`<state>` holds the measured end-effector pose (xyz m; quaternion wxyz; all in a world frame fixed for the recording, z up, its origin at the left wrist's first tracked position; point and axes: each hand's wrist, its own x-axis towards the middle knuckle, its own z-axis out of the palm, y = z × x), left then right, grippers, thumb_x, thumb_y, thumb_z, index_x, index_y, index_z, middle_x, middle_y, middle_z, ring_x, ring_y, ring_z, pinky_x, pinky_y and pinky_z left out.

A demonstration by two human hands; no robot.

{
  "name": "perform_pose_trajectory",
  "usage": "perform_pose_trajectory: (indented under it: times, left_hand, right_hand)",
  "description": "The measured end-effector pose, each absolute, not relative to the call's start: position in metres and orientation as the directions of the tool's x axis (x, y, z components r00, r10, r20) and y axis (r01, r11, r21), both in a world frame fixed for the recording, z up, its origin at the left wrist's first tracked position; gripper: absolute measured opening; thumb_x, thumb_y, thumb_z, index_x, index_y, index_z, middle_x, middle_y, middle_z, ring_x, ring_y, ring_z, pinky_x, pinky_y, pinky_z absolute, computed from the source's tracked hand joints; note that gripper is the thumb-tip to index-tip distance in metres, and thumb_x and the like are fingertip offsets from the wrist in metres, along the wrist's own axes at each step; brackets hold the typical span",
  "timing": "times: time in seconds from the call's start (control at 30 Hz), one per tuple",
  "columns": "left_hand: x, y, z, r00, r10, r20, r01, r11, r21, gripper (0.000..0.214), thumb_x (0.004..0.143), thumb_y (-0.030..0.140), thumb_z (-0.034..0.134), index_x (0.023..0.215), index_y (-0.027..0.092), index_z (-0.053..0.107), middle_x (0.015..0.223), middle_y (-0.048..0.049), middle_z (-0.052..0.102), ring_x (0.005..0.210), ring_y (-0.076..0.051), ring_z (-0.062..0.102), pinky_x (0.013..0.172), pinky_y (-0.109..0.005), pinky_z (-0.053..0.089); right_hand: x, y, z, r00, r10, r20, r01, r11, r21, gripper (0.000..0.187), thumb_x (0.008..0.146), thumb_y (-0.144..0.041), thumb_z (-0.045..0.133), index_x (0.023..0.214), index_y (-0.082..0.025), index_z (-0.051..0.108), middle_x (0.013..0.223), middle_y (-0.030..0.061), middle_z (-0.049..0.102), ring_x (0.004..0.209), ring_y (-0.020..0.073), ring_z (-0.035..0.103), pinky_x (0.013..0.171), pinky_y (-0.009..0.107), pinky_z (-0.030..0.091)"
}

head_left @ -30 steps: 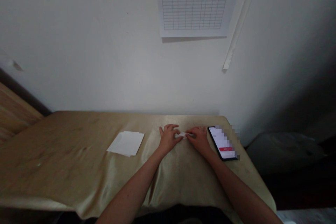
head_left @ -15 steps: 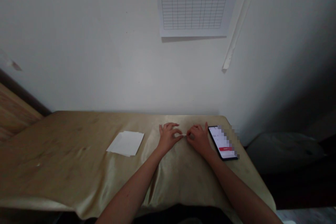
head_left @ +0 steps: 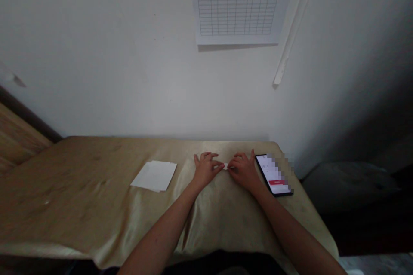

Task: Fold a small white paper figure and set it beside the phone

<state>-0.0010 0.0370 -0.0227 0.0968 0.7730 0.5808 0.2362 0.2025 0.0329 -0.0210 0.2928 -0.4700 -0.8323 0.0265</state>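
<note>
Pinching the left end of a small piece of white paper (head_left: 225, 166), the left hand (head_left: 206, 169) has thumb and forefinger pressed together, while its other fingers fan loosely; the right hand (head_left: 242, 168) has its fingertips closed on the opposite end, with one finger raised towards the smartphone (head_left: 272, 176). Between the two grips, the paper now shows as a short, pale patch where half a second ago it was a thin sliver, and the left forefinger has flattened from a rounded arch against the thumb; this suggests the paper is being turned or worked between the fingertips rather than released. Its long axis appears to run crosswise, from one hand to the other, with the right end towards the smartphone; it is too small to tell folds or which face is up. The paper piece lies left of the smartphone, apart from it, over the cloth-covered tabletop (head_left: 80, 189). Farther left of the smartphone, beyond both hands, rests an uneven stack of white paper sheets (head_left: 155, 175). Above the smartphone, a printed grid sheet (head_left: 237, 6) hangs on the wall (head_left: 112, 73).
</note>
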Motion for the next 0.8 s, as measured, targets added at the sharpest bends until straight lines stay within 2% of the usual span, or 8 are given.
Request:
perform_pose_trajectory:
  times: [0.23, 0.47, 0.8]
  left_hand:
    - [-0.001, 0.037, -0.023, 0.219, 0.951, 0.218, 0.854, -0.295, 0.430, 0.012, 0.085, 0.043, 0.073, 0.096, 0.039, 0.078, 0.136, 0.0014, 0.062, 0.134, -0.030, 0.041, 0.114, -0.073, 0.003]
    - [-0.001, 0.037, -0.025, 0.180, 0.969, 0.169, 0.864, -0.238, 0.444, 0.013, 0.086, 0.045, 0.071, 0.095, 0.040, 0.078, 0.141, 0.0026, 0.059, 0.136, -0.033, 0.038, 0.112, -0.075, 0.007]
    - [0.001, 0.034, -0.020, 0.200, 0.962, 0.184, 0.859, -0.262, 0.440, 0.009, 0.085, 0.039, 0.072, 0.091, 0.035, 0.078, 0.141, 0.0016, 0.059, 0.136, -0.032, 0.038, 0.113, -0.073, 0.010]
  right_hand:
    - [0.204, 0.032, -0.019, -0.416, 0.825, 0.383, 0.761, 0.546, -0.350, 0.012, 0.089, -0.030, 0.065, 0.088, -0.033, 0.077, 0.098, -0.0002, 0.074, 0.118, 0.0260, 0.055, 0.113, 0.073, -0.007]
    - [0.205, 0.034, -0.017, -0.435, 0.848, 0.302, 0.771, 0.524, -0.361, 0.014, 0.089, -0.033, 0.064, 0.088, -0.035, 0.078, 0.103, 0.0002, 0.073, 0.123, 0.0278, 0.052, 0.112, 0.076, -0.005]
    - [0.206, 0.029, -0.011, -0.423, 0.852, 0.307, 0.773, 0.516, -0.369, 0.019, 0.092, -0.034, 0.059, 0.088, -0.034, 0.078, 0.104, 0.0006, 0.074, 0.122, 0.0276, 0.053, 0.111, 0.076, -0.003]
